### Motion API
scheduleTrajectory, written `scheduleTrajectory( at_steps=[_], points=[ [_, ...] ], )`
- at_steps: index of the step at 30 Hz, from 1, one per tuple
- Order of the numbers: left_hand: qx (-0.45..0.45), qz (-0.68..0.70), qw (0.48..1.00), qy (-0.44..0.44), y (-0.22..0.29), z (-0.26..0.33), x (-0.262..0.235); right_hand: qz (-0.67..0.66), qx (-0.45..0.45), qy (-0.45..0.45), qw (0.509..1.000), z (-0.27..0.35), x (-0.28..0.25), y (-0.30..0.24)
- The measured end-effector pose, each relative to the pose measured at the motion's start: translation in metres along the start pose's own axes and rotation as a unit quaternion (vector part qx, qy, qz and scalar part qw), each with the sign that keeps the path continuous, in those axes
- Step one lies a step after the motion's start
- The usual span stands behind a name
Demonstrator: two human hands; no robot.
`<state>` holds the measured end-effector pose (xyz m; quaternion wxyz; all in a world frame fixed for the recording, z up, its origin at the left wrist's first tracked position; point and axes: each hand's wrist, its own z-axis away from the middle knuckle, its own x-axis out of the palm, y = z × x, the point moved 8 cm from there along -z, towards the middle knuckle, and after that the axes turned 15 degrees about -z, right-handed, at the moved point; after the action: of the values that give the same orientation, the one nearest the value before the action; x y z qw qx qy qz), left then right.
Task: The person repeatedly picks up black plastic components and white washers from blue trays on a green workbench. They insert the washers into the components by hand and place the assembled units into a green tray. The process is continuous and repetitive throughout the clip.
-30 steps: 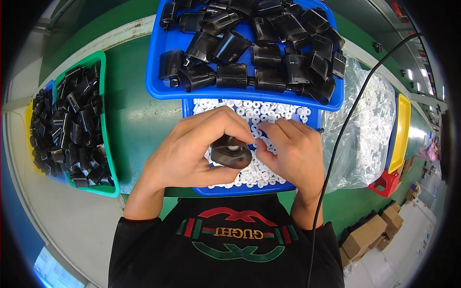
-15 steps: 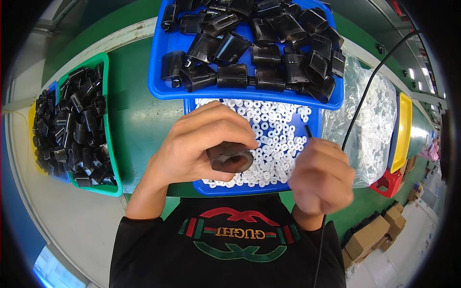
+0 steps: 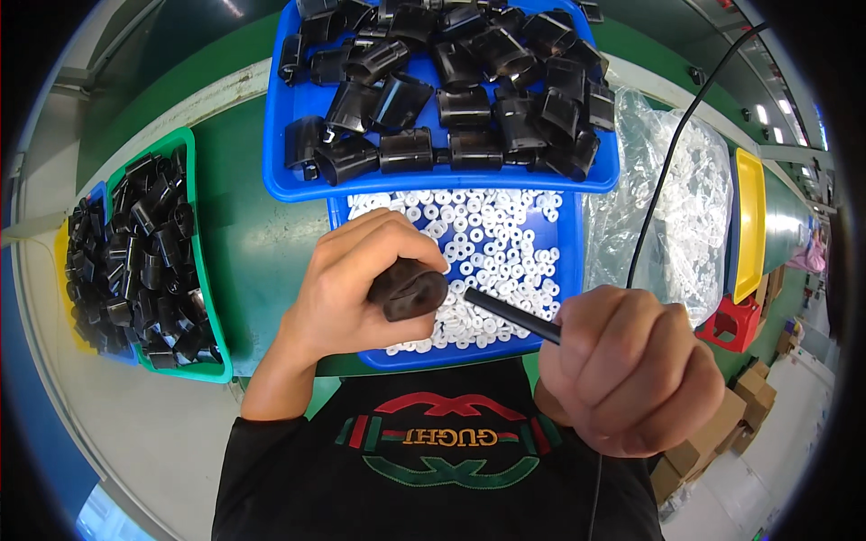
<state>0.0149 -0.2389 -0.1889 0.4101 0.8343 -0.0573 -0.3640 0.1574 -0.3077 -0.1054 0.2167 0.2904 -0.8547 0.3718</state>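
My left hand point(image 3: 347, 284) is wrapped round a dark, hollow plastic housing point(image 3: 408, 290), its open end facing right. In my right hand point(image 3: 636, 374), closed in a fist, is a thin black rod point(image 3: 512, 317). The rod's tip points left, close to the housing's opening but apart from it. Beneath both hands lies a blue tray point(image 3: 568, 248) with many small white washers point(image 3: 492, 243). Beyond it, a second blue tray point(image 3: 442, 186) overlaps its far edge and carries many black plastic housings point(image 3: 465, 106).
At the left, a green tray point(image 3: 209, 298) holds more black parts. A clear plastic bag point(image 3: 667, 207) of white pieces lies at the right, beside a yellow tray point(image 3: 749, 225). A black cable point(image 3: 663, 171) hangs down behind my right hand. Cardboard boxes point(image 3: 699, 442) stand lower right.
My right hand has come nearer and lower, and its rod has swung from pointing up to pointing left at the housing. The housing has turned slightly in my left hand.
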Motion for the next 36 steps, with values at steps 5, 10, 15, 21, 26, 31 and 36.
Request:
scheduleTrajectory(
  at_steps=[5,10,15,21,26,31,36],
  points=[
    [-0.046,0.036,0.997,-0.041,-0.007,-0.002,0.010,0.032,0.055,0.002,0.998,-0.002,0.000,0.017],
    [-0.046,0.035,0.997,-0.059,-0.019,0.003,0.017,0.069,0.098,0.039,0.992,0.004,-0.003,0.027],
    [-0.039,0.070,0.995,-0.060,-0.015,0.003,0.024,0.060,0.107,0.053,0.991,0.006,-0.005,0.036],
    [-0.029,0.083,0.995,-0.045,-0.014,0.006,0.023,0.062,0.119,0.050,0.990,0.010,-0.008,0.050],
    [-0.026,0.092,0.994,-0.055,-0.012,0.006,0.023,0.065,0.112,0.053,0.990,0.011,-0.009,0.051],
    [-0.022,0.093,0.994,-0.053,-0.010,0.006,0.021,0.065,0.112,0.048,0.990,0.012,-0.006,0.054],
    [-0.008,0.075,0.996,-0.052,-0.007,0.004,0.022,0.105,0.090,0.002,0.990,0.015,-0.004,0.057]
  ],
)
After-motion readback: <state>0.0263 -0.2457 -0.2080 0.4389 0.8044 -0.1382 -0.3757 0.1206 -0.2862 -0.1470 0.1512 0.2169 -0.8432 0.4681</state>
